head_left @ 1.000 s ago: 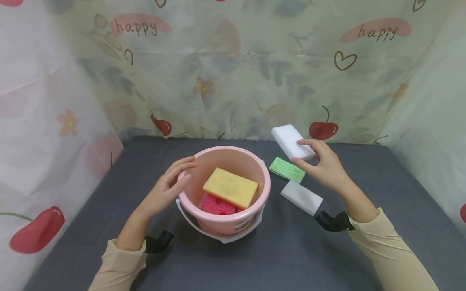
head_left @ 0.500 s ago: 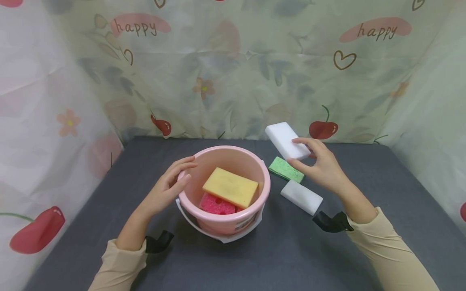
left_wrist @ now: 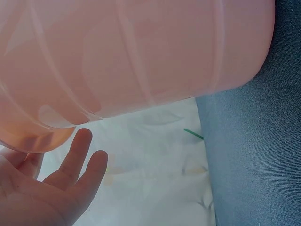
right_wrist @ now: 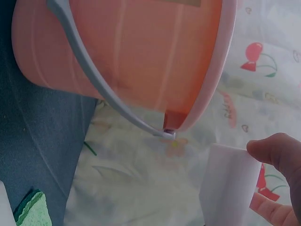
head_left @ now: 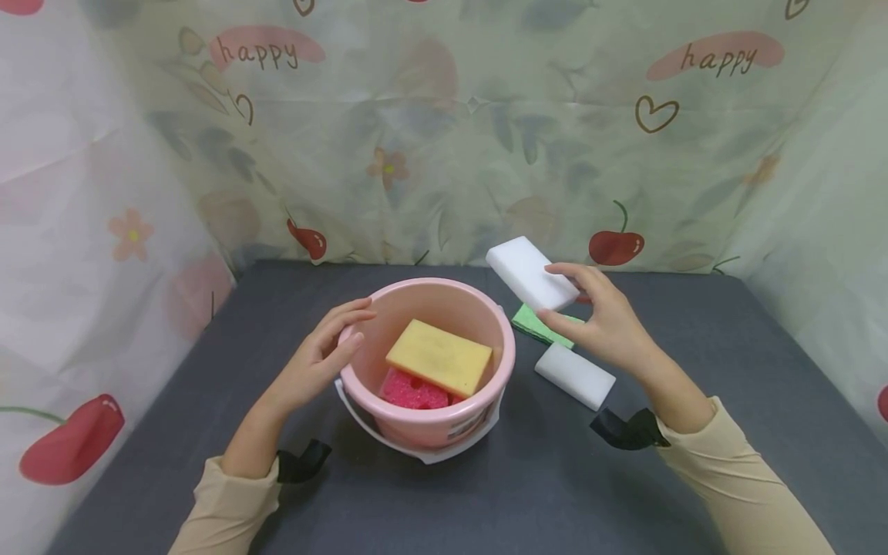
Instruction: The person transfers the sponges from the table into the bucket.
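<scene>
While my left hand [head_left: 321,358], fingers loosely spread, rests at the bucket [head_left: 416,432], my right hand [head_left: 609,320], pinching the raised white sponge [head_left: 529,274], should squeeze only lightly.

The head view looks forward and down over the surface [head_left: 444,509], far enough back to take in its far edge, the cloth [head_left: 472,193] behind, the bucket [head_left: 416,432], the left hand [head_left: 319,351] and the right hand [head_left: 607,320]. The left wrist view faces the bucket closely from the surface's left edge side, turned sideways; the right wrist view, also sideways, faces it from the right edge side, slightly farther off, all three sharing bucket and cloth.
</scene>
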The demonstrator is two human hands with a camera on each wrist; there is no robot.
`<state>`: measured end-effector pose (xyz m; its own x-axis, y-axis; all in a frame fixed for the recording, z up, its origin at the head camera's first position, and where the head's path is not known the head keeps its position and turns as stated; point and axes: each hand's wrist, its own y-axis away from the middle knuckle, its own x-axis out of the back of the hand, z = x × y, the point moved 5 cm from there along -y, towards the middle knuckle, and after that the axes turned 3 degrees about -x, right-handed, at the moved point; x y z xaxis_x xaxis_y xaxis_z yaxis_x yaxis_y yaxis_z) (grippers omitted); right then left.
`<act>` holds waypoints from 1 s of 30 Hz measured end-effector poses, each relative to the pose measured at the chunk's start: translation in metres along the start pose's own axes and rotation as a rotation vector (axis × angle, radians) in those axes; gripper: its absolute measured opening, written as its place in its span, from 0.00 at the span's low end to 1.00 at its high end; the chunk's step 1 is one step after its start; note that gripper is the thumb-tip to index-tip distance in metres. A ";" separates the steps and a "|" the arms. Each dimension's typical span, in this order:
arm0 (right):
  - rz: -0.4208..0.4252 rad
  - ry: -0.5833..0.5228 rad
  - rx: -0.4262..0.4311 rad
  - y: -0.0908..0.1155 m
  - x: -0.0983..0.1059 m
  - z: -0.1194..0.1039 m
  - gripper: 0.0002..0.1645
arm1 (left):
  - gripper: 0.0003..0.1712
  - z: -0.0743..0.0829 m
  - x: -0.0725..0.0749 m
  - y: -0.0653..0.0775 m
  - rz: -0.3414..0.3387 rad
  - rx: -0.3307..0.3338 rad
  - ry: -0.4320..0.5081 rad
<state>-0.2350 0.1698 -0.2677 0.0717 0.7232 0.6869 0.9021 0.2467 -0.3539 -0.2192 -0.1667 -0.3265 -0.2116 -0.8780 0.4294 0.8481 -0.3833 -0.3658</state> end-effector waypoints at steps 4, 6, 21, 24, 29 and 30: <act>-0.009 -0.005 0.006 0.001 -0.003 -0.002 0.32 | 0.21 0.000 0.000 0.000 0.001 0.001 0.004; -0.015 -0.007 0.009 0.001 -0.004 -0.003 0.31 | 0.21 0.000 0.000 0.000 0.002 0.001 0.002; -0.060 -0.020 0.089 0.006 -0.018 -0.018 0.32 | 0.21 0.000 0.000 0.001 0.005 -0.005 -0.009; -0.068 -0.030 0.120 0.006 -0.021 -0.021 0.32 | 0.21 0.000 0.000 0.001 0.005 -0.003 -0.011; -0.076 -0.021 0.162 0.007 -0.024 -0.027 0.32 | 0.20 -0.001 0.000 0.001 0.007 -0.002 -0.015; -0.080 -0.020 0.165 0.008 -0.025 -0.028 0.32 | 0.20 -0.002 0.000 0.001 0.008 -0.004 -0.016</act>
<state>-0.2182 0.1359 -0.2700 -0.0077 0.7095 0.7047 0.8225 0.4053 -0.3991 -0.2196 -0.1674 -0.3283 -0.1974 -0.8762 0.4396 0.8476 -0.3778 -0.3725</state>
